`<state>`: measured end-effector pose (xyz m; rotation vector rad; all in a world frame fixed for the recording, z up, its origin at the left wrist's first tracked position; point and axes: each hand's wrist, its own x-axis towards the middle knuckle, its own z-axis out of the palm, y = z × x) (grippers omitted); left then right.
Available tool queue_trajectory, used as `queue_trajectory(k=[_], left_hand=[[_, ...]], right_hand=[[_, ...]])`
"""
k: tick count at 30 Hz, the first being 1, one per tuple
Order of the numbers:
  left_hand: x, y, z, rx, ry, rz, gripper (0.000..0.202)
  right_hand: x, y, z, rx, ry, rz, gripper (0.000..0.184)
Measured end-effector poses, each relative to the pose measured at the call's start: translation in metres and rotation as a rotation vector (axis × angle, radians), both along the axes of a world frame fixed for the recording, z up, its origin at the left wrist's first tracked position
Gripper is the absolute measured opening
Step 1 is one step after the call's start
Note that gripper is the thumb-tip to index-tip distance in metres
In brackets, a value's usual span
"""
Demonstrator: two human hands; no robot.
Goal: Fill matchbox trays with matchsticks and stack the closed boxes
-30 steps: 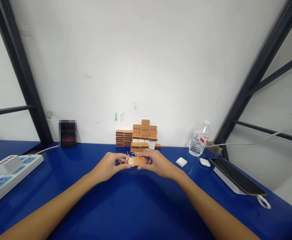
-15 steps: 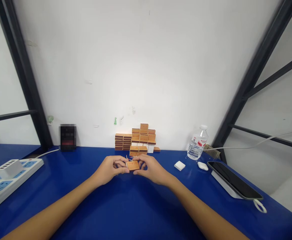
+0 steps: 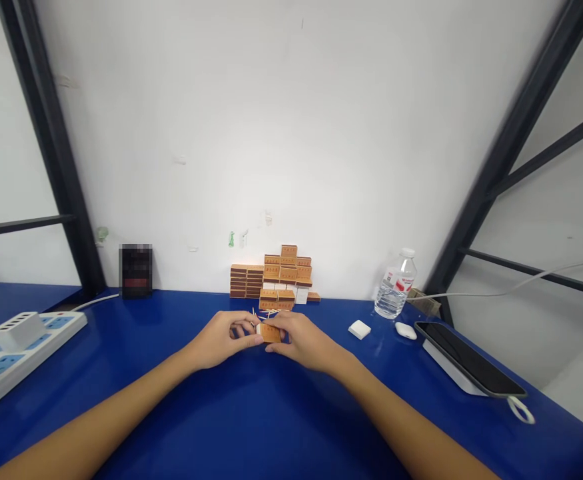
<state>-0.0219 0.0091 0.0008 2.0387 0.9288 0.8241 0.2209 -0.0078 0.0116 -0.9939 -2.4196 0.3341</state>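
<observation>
Both my hands meet at the middle of the blue table (image 3: 251, 413), closed around one small orange matchbox (image 3: 270, 331). My left hand (image 3: 221, 339) pinches its left end, where a white edge shows. My right hand (image 3: 301, 341) wraps the right end with fingers over the top. A few loose matchsticks (image 3: 261, 313) lie just behind the hands. Further back, against the white wall, stands a pile of orange matchboxes (image 3: 284, 277) with a neat stack of brown-sided boxes (image 3: 246, 281) at its left.
A white power strip (image 3: 16, 340) with a charger lies at the left. A dark small device (image 3: 134, 270) stands by the wall. To the right are a water bottle (image 3: 394, 285), a white square case (image 3: 360, 329), an earbud case (image 3: 406, 330) and a phone (image 3: 468, 360) on a stand.
The matchbox was half open with match heads showing one second ago; now the tray sits almost fully inside the sleeve. My hands have closed in tighter around it.
</observation>
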Motion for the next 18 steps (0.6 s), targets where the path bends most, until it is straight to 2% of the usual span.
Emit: queue_trajectory(k=[4,7,10,13,15,18], left_hand=[[0.0,0.0,-0.005,0.208,0.092,0.034,0.044],[0.0,-0.001,-0.008,0.263,0.149,0.023,0.039],[0.0,-0.001,-0.003,0.306,0.215,0.007,0.041],[-0.006,0.007,0.011,0.347,0.235,0.041,0.042],[-0.013,0.019,0.025,0.373,0.205,0.113,0.042],[-0.023,0.044,0.047,0.427,0.193,0.224,0.045]], right_hand=[[0.001,0.0,-0.001,0.022,-0.062,-0.028,0.038],[-0.001,-0.001,-0.003,0.04,-0.066,-0.019,0.04],[-0.002,-0.001,-0.005,0.061,-0.046,-0.008,0.042],[0.0,0.003,-0.005,0.093,-0.005,-0.076,0.052],[0.003,0.006,-0.005,0.104,0.001,-0.163,0.056],[0.009,0.013,-0.005,0.086,-0.016,-0.269,0.048]])
